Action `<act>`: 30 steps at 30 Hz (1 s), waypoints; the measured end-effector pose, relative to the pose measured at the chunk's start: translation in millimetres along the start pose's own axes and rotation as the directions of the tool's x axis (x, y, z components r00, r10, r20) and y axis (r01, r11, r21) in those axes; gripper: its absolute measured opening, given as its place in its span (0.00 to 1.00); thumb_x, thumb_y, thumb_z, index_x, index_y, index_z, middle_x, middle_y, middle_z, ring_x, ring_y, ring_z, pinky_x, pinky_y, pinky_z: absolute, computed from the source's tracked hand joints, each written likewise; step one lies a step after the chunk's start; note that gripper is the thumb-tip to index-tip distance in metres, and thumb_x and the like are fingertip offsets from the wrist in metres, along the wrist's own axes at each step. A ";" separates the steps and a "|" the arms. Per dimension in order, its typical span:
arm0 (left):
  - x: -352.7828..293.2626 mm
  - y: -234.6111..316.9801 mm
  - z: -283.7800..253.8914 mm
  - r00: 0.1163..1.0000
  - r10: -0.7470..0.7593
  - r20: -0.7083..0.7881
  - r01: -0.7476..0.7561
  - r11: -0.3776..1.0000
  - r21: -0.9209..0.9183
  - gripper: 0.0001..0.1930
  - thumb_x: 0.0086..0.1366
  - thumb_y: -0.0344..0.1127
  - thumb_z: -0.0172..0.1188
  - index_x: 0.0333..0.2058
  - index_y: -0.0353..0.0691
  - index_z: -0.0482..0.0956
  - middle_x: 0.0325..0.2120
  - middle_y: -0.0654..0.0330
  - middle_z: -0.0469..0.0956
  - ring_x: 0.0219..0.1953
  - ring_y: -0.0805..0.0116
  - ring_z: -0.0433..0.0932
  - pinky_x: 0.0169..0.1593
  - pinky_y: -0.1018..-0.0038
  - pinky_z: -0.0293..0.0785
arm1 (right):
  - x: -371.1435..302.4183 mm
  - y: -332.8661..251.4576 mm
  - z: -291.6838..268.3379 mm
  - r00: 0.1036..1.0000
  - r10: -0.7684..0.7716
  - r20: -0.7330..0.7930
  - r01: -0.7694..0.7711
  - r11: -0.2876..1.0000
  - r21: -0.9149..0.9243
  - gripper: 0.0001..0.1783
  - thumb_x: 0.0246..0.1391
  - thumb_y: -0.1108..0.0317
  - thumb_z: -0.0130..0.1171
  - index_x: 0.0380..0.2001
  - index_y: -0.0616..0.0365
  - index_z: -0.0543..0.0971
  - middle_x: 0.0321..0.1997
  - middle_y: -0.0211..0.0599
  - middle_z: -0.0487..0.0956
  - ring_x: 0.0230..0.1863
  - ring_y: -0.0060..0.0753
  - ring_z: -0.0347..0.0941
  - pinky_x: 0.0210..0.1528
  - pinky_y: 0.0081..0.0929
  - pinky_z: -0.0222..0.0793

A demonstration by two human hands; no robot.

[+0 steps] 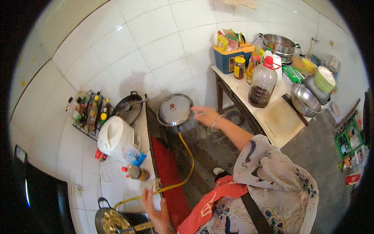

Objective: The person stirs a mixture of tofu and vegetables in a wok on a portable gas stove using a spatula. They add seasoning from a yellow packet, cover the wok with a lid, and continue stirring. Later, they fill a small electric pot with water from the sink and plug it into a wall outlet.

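My right hand (205,116), with a bangle at the wrist, reaches out with its fingers apart and nothing visible in them. It is nearest the right rim of a covered pan whose domed metal lid (175,110) has a brown knob. Low in the view, my left hand (156,212) is raised, fingers spread and holding nothing that I can see. Close beside it is a wok (102,223) of chopped, cooked food (115,221). A spatula with a wooden handle (143,226) rests in this wok, its handle pointing toward my left hand.
A yellow hose (190,156) curves from the covered pan toward the left counter. That counter bears a white appliance (115,136), a sauce bottle (136,172), and an empty-looking wok (127,109). The right table holds a large jug (263,84), a cutting board (281,119) and a steel bowl (306,100).
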State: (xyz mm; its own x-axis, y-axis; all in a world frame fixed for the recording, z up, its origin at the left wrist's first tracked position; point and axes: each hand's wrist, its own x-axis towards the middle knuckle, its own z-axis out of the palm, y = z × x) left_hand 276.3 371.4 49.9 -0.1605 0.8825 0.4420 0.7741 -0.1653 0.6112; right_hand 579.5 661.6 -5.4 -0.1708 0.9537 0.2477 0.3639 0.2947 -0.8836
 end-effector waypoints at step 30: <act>407.3 50.4 331.8 0.950 0.170 0.261 -0.103 0.962 -0.251 0.44 0.49 0.28 0.66 0.63 0.42 0.52 0.60 0.51 0.57 0.61 0.56 0.59 0.58 0.62 0.61 | 376.8 81.5 -234.5 0.868 -0.193 -0.457 0.309 0.931 0.195 0.15 0.60 0.62 0.50 0.39 0.63 0.76 0.31 0.30 0.78 0.29 0.21 0.72 0.35 0.25 0.70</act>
State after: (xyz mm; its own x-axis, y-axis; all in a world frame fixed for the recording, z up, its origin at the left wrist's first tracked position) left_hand 453.1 868.5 42.9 0.1386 0.9255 0.3526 0.6077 -0.3606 0.7076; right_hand 759.5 1059.3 109.1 0.2001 0.7989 0.5672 0.1074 0.5575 -0.8232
